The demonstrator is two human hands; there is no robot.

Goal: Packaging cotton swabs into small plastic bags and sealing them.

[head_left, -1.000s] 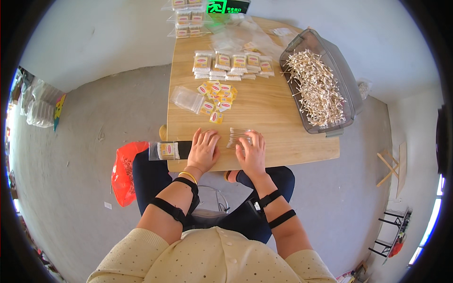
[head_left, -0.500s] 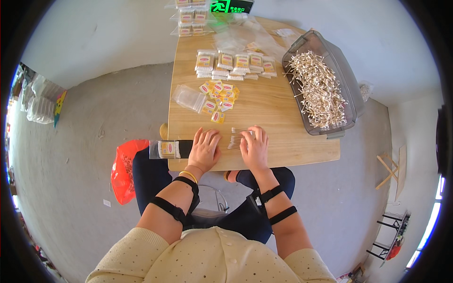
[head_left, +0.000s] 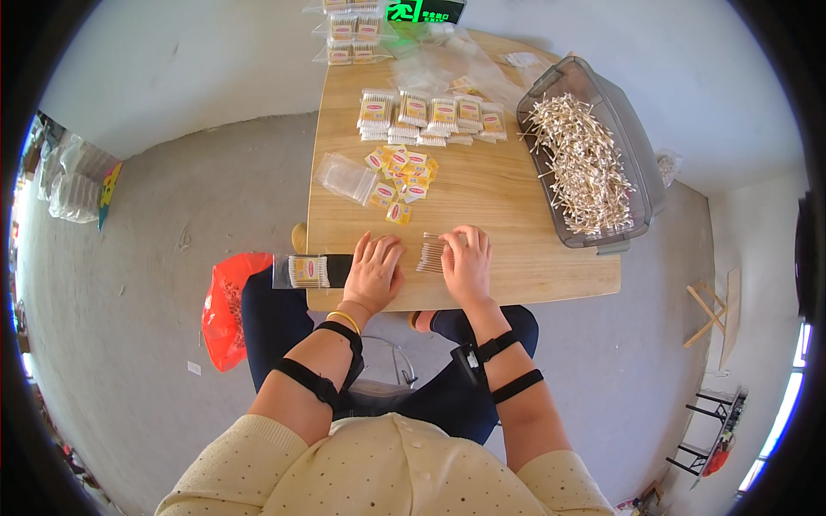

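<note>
A small row of cotton swabs lies side by side near the table's front edge. My right hand is curled over the right ends of this row, its index fingertip and thumb against the swabs. To the left, my left hand rests on the tabletop with fingers extended and holds nothing visible. Beside its wrist lies a black strip, and next to that a clear bag holding a packet of cotton swabs with a yellow card. The swabs' right ends are partly hidden by my right fingers.
Loose yellow cards and clear bags lie beyond my hands. Farther back are stacked swab packets. A grey bin full of loose swabs stands at the right of the wooden table. A red bag hangs low at left.
My right hand has shifted slightly right, and its fingers have drawn back from the row, so more swabs show, closer together. My left hand has stayed in place.
</note>
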